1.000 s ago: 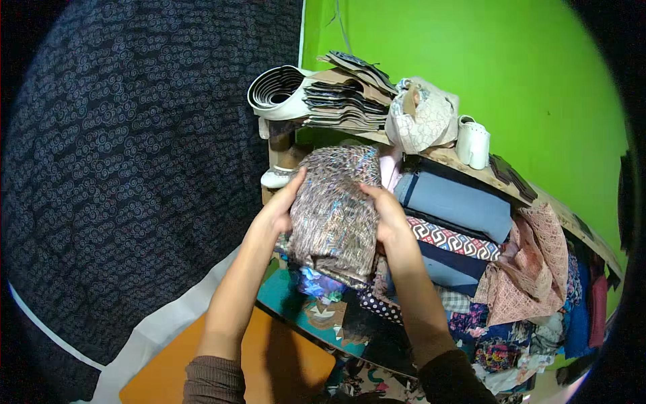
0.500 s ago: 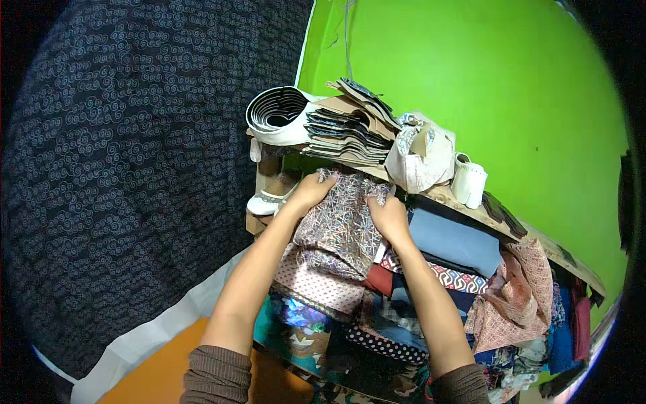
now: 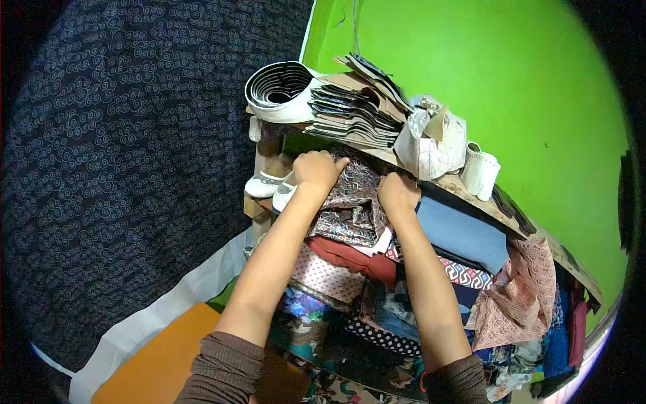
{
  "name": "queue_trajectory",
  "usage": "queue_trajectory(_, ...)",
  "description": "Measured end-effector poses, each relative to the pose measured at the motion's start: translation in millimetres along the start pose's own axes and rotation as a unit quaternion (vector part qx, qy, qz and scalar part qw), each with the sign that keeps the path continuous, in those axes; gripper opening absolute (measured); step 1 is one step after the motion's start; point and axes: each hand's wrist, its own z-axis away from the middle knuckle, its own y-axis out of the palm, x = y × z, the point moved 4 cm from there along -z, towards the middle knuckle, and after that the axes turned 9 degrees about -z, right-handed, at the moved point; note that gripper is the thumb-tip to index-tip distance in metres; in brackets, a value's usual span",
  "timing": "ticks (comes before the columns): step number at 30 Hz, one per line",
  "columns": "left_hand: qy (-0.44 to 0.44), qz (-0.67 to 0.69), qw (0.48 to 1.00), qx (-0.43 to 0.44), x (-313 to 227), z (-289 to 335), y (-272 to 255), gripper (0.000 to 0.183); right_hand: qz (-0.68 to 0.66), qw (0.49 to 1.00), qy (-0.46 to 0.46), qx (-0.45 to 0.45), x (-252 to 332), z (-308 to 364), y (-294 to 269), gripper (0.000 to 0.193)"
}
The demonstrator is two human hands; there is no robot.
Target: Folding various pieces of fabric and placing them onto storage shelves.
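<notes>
i see my left hand (image 3: 316, 172) and right hand (image 3: 398, 192) side by side on a folded patterned cloth (image 3: 350, 209), which lies on top of a fabric stack (image 3: 363, 296) under a wooden shelf (image 3: 471, 192). on the shelf, a coiled strip roll (image 3: 279, 87) sits leftmost, a pile of flat cut pieces (image 3: 353, 111) to its right, then a crumpled bag (image 3: 431, 145) and a small spool (image 3: 481, 172). a folded cloth block (image 3: 461, 232) lies right of my right hand.

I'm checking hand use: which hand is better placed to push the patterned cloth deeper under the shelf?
Probably left: the left hand rests on top of the patterned cloth; the right hand only grips its edge.
</notes>
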Motion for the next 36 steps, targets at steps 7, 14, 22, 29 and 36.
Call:
queue_trajectory(7,0.273,0.124,0.925,-0.235,11.0,114.8,-43.6,0.051,-0.077,0.991,-0.108,0.010,20.1,56.1,-46.1,0.050)
queue_trajectory(14,0.306,-0.068,0.916,-0.250,16.6,132.0,8.2,0.051,-0.067,0.948,-0.311,0.018,22.8,131.4,-57.6,0.050)
queue_trajectory(22,0.286,-0.078,0.939,-0.177,6.2,105.5,-6.2,0.057,-0.085,0.966,-0.241,-0.039,24.1,113.4,-20.7,0.044)
queue_trajectory(29,0.162,-0.103,0.966,-0.173,-2.3,184.7,-33.0,0.049,-0.125,0.969,-0.205,-0.056,37.6,158.4,-53.7,0.050)
queue_trajectory(36,-0.010,-0.181,0.977,-0.113,24.6,293.1,-68.7,0.047,-0.324,0.906,-0.263,0.073,76.6,240.7,-35.9,0.048)
